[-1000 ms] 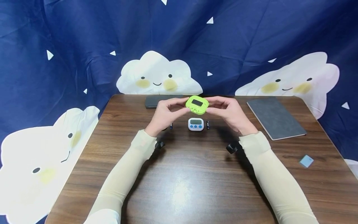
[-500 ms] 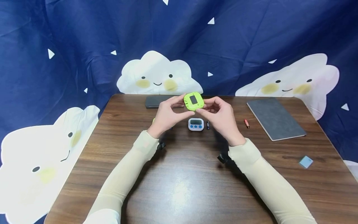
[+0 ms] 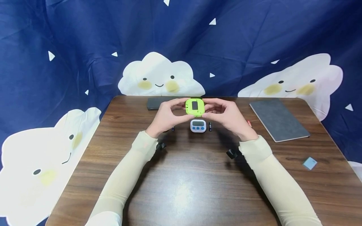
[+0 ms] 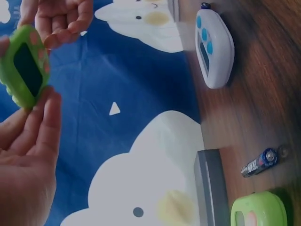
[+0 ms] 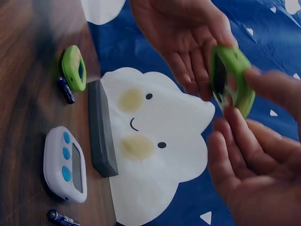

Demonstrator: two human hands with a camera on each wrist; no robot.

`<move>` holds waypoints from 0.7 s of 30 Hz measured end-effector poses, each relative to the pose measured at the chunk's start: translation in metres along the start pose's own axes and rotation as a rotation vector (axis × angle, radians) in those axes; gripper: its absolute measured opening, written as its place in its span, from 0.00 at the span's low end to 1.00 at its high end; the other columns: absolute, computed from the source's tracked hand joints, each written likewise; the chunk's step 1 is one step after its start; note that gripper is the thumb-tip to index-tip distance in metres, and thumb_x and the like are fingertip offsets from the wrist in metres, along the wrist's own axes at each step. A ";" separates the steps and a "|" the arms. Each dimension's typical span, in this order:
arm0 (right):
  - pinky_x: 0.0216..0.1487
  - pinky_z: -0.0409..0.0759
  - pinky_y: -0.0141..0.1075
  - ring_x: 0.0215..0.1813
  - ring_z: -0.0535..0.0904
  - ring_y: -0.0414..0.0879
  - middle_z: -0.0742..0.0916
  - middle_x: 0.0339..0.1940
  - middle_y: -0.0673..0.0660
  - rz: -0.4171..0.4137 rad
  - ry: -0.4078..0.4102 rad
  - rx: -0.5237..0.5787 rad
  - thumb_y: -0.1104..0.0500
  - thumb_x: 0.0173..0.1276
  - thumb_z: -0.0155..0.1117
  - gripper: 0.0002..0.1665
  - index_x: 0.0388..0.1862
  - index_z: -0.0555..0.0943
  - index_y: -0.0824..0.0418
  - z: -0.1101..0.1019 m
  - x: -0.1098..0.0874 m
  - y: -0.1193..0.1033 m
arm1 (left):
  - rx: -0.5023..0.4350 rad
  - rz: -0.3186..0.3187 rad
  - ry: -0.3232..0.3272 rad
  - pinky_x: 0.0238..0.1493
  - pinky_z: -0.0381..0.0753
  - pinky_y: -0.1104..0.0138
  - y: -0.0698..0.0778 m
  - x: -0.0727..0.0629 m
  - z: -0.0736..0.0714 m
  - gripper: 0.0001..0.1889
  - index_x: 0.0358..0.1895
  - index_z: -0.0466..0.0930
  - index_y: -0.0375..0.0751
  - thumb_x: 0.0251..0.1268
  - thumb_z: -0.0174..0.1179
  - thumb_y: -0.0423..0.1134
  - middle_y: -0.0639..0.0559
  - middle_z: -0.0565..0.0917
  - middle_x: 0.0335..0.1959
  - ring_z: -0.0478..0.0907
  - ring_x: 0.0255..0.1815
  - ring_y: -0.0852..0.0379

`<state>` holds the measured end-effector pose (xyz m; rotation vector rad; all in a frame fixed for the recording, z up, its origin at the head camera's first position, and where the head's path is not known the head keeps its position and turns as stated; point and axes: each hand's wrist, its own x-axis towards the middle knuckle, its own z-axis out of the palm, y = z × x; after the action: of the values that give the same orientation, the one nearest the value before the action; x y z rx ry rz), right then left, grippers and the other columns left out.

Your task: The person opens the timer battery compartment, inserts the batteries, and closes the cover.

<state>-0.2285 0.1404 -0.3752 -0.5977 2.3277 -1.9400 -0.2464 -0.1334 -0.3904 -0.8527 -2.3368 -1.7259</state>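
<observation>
A lime-green digital timer is held above the table by both hands, its back with a dark rectangle facing the head camera. The left hand pinches its left side between thumb and fingers; the right hand pinches the right side. In the left wrist view the screen and pink buttons of the green timer show. Below stands a white timer with blue buttons, a dark battery beside it. Another battery lies by a second green timer, which the left hand hides in the head view.
A dark grey box lies at the table's back edge. To the right are a grey notebook and a small light-blue square. A red battery shows partly behind the right wrist.
The green timer has turned in the hands, so its dark rectangle now stands upright instead of lying sideways. The right hand shifted left, then back right, keeping near the timer.
</observation>
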 end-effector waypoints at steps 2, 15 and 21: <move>0.54 0.91 0.28 0.51 0.92 0.41 0.94 0.47 0.46 0.001 -0.033 0.017 0.68 0.71 0.81 0.34 0.74 0.84 0.64 -0.002 0.000 -0.001 | -0.024 0.010 -0.025 0.71 0.89 0.46 -0.001 0.000 -0.001 0.32 0.71 0.87 0.44 0.62 0.85 0.39 0.48 0.93 0.61 0.90 0.57 0.54; 0.50 0.92 0.35 0.42 0.91 0.45 0.95 0.40 0.43 0.175 0.034 -0.008 0.54 0.82 0.73 0.24 0.70 0.85 0.61 -0.001 -0.004 -0.015 | 0.053 0.082 -0.020 0.67 0.90 0.43 -0.002 -0.001 0.007 0.33 0.69 0.88 0.41 0.59 0.87 0.39 0.47 0.93 0.61 0.90 0.56 0.54; 0.42 0.90 0.34 0.35 0.87 0.41 0.93 0.33 0.44 0.219 0.072 -0.003 0.54 0.80 0.74 0.22 0.68 0.85 0.59 0.003 -0.008 -0.020 | 0.112 0.123 -0.010 0.65 0.92 0.48 0.001 -0.002 0.012 0.34 0.69 0.87 0.39 0.57 0.87 0.38 0.46 0.94 0.59 0.91 0.54 0.53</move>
<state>-0.2154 0.1369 -0.3580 -0.2630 2.3247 -1.8877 -0.2416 -0.1233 -0.3946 -0.9656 -2.3091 -1.5319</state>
